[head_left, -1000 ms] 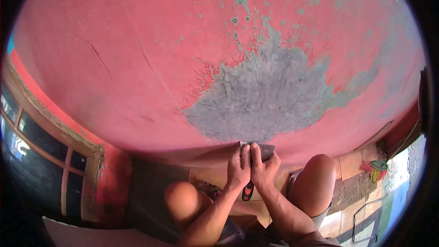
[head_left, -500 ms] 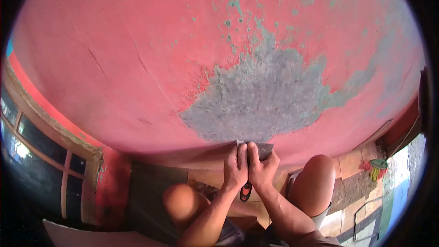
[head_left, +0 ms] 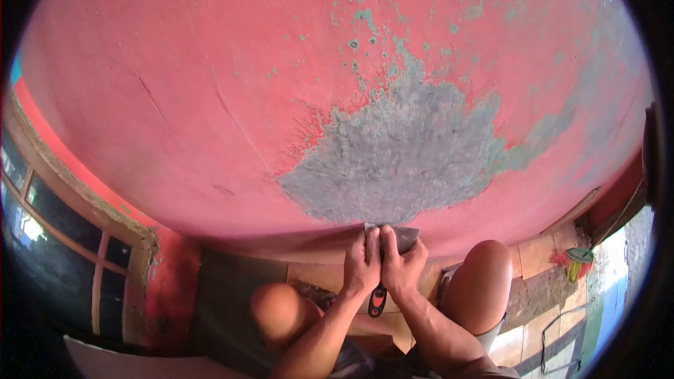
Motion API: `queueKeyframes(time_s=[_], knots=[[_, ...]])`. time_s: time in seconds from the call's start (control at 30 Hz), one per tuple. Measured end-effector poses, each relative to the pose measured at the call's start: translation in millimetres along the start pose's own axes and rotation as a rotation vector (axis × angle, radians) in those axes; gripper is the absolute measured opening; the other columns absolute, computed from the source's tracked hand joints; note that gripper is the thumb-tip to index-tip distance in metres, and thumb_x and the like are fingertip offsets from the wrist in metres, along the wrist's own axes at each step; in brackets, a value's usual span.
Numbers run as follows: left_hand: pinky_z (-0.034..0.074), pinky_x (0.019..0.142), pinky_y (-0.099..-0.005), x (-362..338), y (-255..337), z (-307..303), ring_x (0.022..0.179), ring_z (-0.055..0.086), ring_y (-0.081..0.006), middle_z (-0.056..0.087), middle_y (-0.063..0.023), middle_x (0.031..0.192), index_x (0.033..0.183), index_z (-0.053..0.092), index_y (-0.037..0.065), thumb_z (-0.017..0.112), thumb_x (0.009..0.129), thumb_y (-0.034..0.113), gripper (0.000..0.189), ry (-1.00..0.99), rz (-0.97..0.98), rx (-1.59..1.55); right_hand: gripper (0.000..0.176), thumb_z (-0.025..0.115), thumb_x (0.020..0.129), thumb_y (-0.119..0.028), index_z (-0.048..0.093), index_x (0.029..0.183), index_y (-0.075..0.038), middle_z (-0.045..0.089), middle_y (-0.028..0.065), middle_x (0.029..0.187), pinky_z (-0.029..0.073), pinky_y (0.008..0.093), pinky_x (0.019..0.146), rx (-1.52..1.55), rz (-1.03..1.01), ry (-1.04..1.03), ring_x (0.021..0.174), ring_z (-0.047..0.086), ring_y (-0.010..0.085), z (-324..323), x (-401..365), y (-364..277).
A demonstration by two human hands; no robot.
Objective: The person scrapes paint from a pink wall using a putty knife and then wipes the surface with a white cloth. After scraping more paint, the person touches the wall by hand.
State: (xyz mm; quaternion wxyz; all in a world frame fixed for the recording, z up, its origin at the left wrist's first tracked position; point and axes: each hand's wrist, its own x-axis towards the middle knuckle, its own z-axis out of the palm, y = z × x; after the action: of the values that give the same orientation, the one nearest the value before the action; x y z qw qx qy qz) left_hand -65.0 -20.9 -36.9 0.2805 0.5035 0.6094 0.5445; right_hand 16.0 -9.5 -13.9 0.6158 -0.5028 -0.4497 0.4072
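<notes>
Both hands are wrapped around one paint scraper (head_left: 399,237) with a broad grey blade and a black-and-red handle. My left hand (head_left: 361,264) closes on it from the left, my right hand (head_left: 405,262) from the right, thumbs laid along the blade. The handle end sticks out below between my wrists. The blade's edge is at the lower border of a bare grey patch (head_left: 400,154) on the red painted wall (head_left: 210,70); whether it touches the wall is hard to tell. Green specks show through the paint above the patch.
My bent knees flank my arms, close to the wall. A window frame (head_left: 102,217) with dark panes stands at the left. At the right, a red, yellow and green broom head (head_left: 578,261) lies near a doorway. Tan tiles (head_left: 537,255) cover part of the floor.
Little differs. My hands and the scraper sit slightly lower in view, with the grip unchanged. The wall patch also appears marginally lower.
</notes>
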Motion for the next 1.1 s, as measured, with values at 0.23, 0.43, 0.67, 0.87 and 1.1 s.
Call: queueKeyframes(time_s=[0.23,0.43,0.67,0.87,1.1], knots=[[0.048,0.074,-0.0372,1,11,-4,0.082,0.060,-0.0191,0.064,-0.0125,0.087,0.101,0.061,-0.001,0.044,0.108,0.032,0.038,-0.002,0.009,-0.004,0.027,0.071,0.094,-0.020,0.068,0.087,0.006,0.071,0.0090,0.077,0.051,0.0304,0.066,0.009,0.031,-0.044,0.073,0.061,0.0102,-1,0,-7],[0.049,0.074,-0.0392,2,-7,-1,0.084,0.060,-0.0268,0.064,-0.0171,0.088,0.100,0.061,-0.002,0.044,0.108,0.031,0.038,-0.007,0.056,-0.006,0.026,0.069,0.095,-0.019,0.068,0.088,0.006,0.071,0.0094,0.076,0.052,0.0304,0.066,-0.010,0.020,-0.029,0.073,0.061,0.0097,0,-2,3],[0.051,0.077,-0.0432,-3,-5,-2,0.090,0.066,-0.0420,0.067,-0.0263,0.094,0.106,0.063,-0.003,0.044,0.107,0.032,0.039,-0.042,-0.030,-0.008,0.029,0.070,0.094,-0.021,0.067,0.086,0.007,0.070,0.0108,0.075,0.050,0.0303,0.064,-0.035,0.063,-0.032,0.072,0.061,0.0095,-3,-3,6],[0.051,0.076,-0.0445,2,5,-5,0.091,0.065,-0.0445,0.067,-0.0270,0.095,0.106,0.062,-0.003,0.045,0.107,0.032,0.039,-0.035,0.022,0.016,0.029,0.071,0.094,-0.022,0.067,0.086,0.006,0.070,0.0102,0.074,0.051,0.0310,0.064,-0.030,0.034,-0.028,0.071,0.061,0.0101,-1,2,-3],[0.050,0.075,-0.0449,2,17,-7,0.090,0.066,-0.0430,0.066,-0.0269,0.093,0.104,0.063,-0.003,0.044,0.107,0.032,0.040,-0.036,0.003,0.024,0.029,0.071,0.094,-0.021,0.068,0.087,0.007,0.070,0.0088,0.074,0.050,0.0306,0.064,0.023,0.051,-0.039,0.071,0.059,0.0096,-1,2,0]])
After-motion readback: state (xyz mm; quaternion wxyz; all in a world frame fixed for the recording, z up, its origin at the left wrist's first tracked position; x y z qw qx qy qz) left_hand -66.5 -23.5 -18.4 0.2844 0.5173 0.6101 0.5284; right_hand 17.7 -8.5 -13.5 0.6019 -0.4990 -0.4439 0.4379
